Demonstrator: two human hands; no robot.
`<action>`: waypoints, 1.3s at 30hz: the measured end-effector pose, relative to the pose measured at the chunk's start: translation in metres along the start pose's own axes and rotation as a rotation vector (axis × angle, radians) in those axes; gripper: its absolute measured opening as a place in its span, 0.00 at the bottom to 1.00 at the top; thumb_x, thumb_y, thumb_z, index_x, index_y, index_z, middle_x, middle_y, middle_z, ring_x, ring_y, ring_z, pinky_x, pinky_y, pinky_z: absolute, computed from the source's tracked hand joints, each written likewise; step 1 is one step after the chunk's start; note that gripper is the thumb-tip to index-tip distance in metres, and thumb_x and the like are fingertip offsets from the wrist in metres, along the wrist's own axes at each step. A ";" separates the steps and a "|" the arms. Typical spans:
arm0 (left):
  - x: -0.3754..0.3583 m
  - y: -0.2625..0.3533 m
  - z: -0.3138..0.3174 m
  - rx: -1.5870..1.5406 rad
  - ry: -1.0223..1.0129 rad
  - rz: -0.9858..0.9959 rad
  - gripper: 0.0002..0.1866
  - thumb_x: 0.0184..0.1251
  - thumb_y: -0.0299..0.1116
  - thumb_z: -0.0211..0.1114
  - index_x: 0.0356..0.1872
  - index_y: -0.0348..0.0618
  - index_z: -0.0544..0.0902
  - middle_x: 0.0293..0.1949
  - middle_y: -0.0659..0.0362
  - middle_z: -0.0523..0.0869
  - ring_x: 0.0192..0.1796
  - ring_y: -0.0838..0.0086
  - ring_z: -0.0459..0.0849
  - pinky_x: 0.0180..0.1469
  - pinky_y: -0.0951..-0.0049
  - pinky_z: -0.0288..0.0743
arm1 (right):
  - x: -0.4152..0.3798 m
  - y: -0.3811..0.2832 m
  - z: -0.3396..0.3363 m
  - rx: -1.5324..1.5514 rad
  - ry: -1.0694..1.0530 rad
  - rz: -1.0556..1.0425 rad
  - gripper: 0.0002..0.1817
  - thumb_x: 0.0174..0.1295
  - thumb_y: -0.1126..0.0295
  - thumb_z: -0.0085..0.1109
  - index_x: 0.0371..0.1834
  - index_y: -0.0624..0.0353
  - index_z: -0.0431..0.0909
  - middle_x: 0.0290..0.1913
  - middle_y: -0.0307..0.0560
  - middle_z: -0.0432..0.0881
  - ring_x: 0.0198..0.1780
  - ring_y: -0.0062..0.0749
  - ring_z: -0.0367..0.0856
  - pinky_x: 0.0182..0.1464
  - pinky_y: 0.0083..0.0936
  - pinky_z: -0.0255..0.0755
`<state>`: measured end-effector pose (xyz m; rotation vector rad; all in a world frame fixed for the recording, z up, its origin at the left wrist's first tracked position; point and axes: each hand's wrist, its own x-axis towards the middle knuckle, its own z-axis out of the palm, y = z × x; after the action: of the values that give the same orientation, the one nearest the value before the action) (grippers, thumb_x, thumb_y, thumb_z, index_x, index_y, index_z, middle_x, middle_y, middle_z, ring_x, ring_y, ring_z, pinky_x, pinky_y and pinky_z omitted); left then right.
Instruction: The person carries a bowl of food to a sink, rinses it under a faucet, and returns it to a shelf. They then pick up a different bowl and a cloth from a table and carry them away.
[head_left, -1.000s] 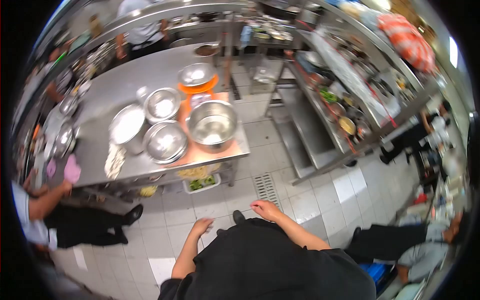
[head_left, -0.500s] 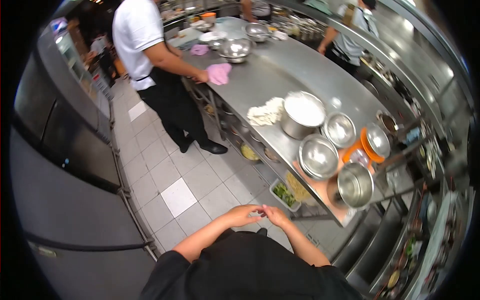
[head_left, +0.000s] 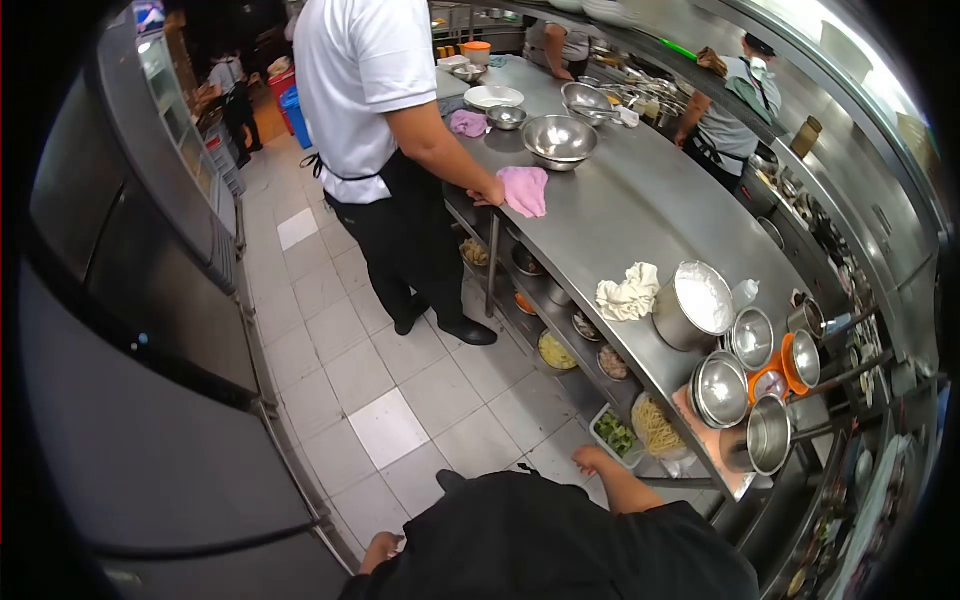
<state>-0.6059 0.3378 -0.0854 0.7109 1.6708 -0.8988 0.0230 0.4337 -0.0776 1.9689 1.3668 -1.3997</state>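
Note:
My left hand (head_left: 381, 549) hangs low at my left side, partly cut off by my dark clothing. A small pale patch shows beside its fingers; I cannot make out whether it is held. On the other side, my right hand (head_left: 591, 460) hangs beside the table's lower shelf with its fingers loosely bent and nothing visible in them. It is nearest to a white tub of green vegetables (head_left: 617, 436), apart from it. A bag of pale noodles (head_left: 657, 425) lies to the right of that tub.
A steel table (head_left: 640, 215) runs along my right, bearing a pot of white contents (head_left: 702, 299), a cream cloth (head_left: 628, 292), metal bowls (head_left: 721, 388) and a deep steel pot (head_left: 768, 434). A co-worker (head_left: 375, 130) stands ahead, one hand by a pink cloth (head_left: 524, 190). Steel refrigerators (head_left: 140, 400) line the left.
My hands, which met in front of me, have parted and dropped to either side. The view has swung left, shifting the table and co-worker to the right.

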 end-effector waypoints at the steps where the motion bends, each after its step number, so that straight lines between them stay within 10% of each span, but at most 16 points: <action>1: -0.005 -0.004 -0.018 -0.098 0.038 0.068 0.25 0.72 0.52 0.59 0.55 0.40 0.83 0.52 0.49 0.85 0.49 0.60 0.87 0.49 0.53 0.81 | -0.004 -0.005 -0.002 0.262 0.024 0.023 0.17 0.64 0.59 0.52 0.41 0.63 0.81 0.37 0.52 0.87 0.33 0.37 0.88 0.30 0.39 0.82; 7: 0.019 0.001 -0.098 -0.239 0.078 0.598 0.20 0.71 0.46 0.60 0.50 0.37 0.80 0.42 0.52 0.85 0.38 0.62 0.88 0.34 0.57 0.82 | -0.001 -0.063 -0.008 0.522 0.060 0.089 0.17 0.66 0.58 0.50 0.40 0.60 0.82 0.36 0.47 0.87 0.31 0.34 0.87 0.31 0.37 0.83; 10: 0.018 0.054 -0.142 0.012 0.263 0.766 0.20 0.70 0.45 0.62 0.49 0.37 0.80 0.39 0.53 0.86 0.36 0.63 0.88 0.32 0.59 0.82 | 0.024 -0.083 -0.011 0.180 -0.014 -0.049 0.17 0.65 0.58 0.50 0.36 0.60 0.83 0.30 0.48 0.86 0.31 0.35 0.87 0.30 0.35 0.82; 13: -0.013 0.121 -0.170 -0.366 0.243 0.591 0.20 0.69 0.45 0.63 0.48 0.36 0.81 0.35 0.53 0.86 0.34 0.62 0.88 0.31 0.61 0.82 | 0.046 -0.102 -0.027 0.090 0.013 -0.096 0.19 0.65 0.55 0.50 0.33 0.58 0.85 0.28 0.49 0.87 0.28 0.38 0.87 0.30 0.36 0.81; 15: -0.038 0.157 -0.189 -0.251 0.365 0.865 0.22 0.67 0.46 0.63 0.48 0.34 0.83 0.33 0.52 0.87 0.34 0.63 0.88 0.32 0.62 0.81 | 0.070 -0.094 -0.035 -0.323 0.113 -0.442 0.22 0.64 0.53 0.48 0.31 0.58 0.85 0.28 0.50 0.87 0.27 0.40 0.87 0.31 0.39 0.81; 16: -0.013 0.176 -0.197 -0.414 0.350 1.100 0.23 0.67 0.46 0.63 0.48 0.32 0.83 0.32 0.51 0.88 0.34 0.63 0.88 0.32 0.62 0.80 | 0.074 -0.096 -0.041 -0.187 0.163 -0.363 0.20 0.63 0.55 0.49 0.30 0.59 0.85 0.27 0.52 0.86 0.27 0.41 0.87 0.31 0.39 0.81; 19: 0.004 0.188 -0.224 -0.056 0.378 0.956 0.22 0.67 0.46 0.64 0.48 0.33 0.83 0.32 0.52 0.88 0.34 0.64 0.88 0.32 0.63 0.80 | 0.070 -0.116 -0.071 0.237 0.449 -0.143 0.15 0.65 0.59 0.54 0.34 0.57 0.85 0.30 0.51 0.87 0.29 0.37 0.87 0.33 0.35 0.81; 25: -0.022 0.249 -0.275 0.154 0.340 0.835 0.20 0.67 0.44 0.64 0.48 0.36 0.83 0.32 0.54 0.88 0.33 0.66 0.88 0.30 0.64 0.80 | -0.211 -0.085 -0.244 1.220 0.548 -0.587 0.12 0.72 0.59 0.59 0.44 0.57 0.80 0.36 0.41 0.86 0.37 0.25 0.85 0.42 0.26 0.80; 28: -0.040 0.291 -0.302 0.216 0.345 0.808 0.19 0.67 0.44 0.64 0.48 0.37 0.83 0.32 0.55 0.88 0.33 0.67 0.88 0.29 0.65 0.79 | -0.271 0.022 -0.295 1.236 1.407 -0.265 0.09 0.69 0.64 0.59 0.43 0.57 0.79 0.31 0.38 0.82 0.32 0.23 0.78 0.37 0.24 0.75; 30: -0.058 0.323 -0.316 0.238 0.362 0.809 0.19 0.67 0.44 0.64 0.48 0.38 0.83 0.32 0.55 0.88 0.33 0.68 0.88 0.29 0.65 0.79 | -0.275 0.109 -0.326 0.642 1.918 0.336 0.15 0.67 0.60 0.60 0.47 0.61 0.79 0.35 0.50 0.85 0.38 0.44 0.84 0.43 0.36 0.78; 32: -0.075 0.358 -0.323 0.267 0.377 0.816 0.18 0.67 0.43 0.64 0.48 0.39 0.83 0.33 0.56 0.88 0.33 0.68 0.88 0.28 0.66 0.79 | -0.256 0.172 -0.337 0.234 1.881 0.910 0.18 0.66 0.59 0.59 0.51 0.60 0.79 0.41 0.57 0.86 0.45 0.54 0.85 0.50 0.44 0.78; 35: -0.097 0.403 -0.325 0.274 0.374 0.837 0.17 0.67 0.43 0.64 0.48 0.40 0.83 0.33 0.56 0.88 0.33 0.69 0.89 0.27 0.66 0.79 | -0.250 0.202 -0.345 0.545 1.348 0.949 0.20 0.64 0.60 0.60 0.54 0.60 0.77 0.49 0.60 0.83 0.50 0.57 0.84 0.53 0.47 0.77; 39: -0.107 0.448 -0.312 0.062 0.280 0.928 0.12 0.68 0.39 0.64 0.47 0.45 0.83 0.33 0.59 0.87 0.31 0.71 0.88 0.24 0.72 0.77 | -0.262 0.189 -0.351 0.471 1.502 0.969 0.22 0.63 0.60 0.59 0.57 0.59 0.77 0.57 0.66 0.79 0.54 0.59 0.82 0.55 0.47 0.77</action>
<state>-0.3739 0.8402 -0.0282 1.5305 1.3019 -0.1850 0.3556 0.4737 0.2621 3.3898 0.0590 0.4534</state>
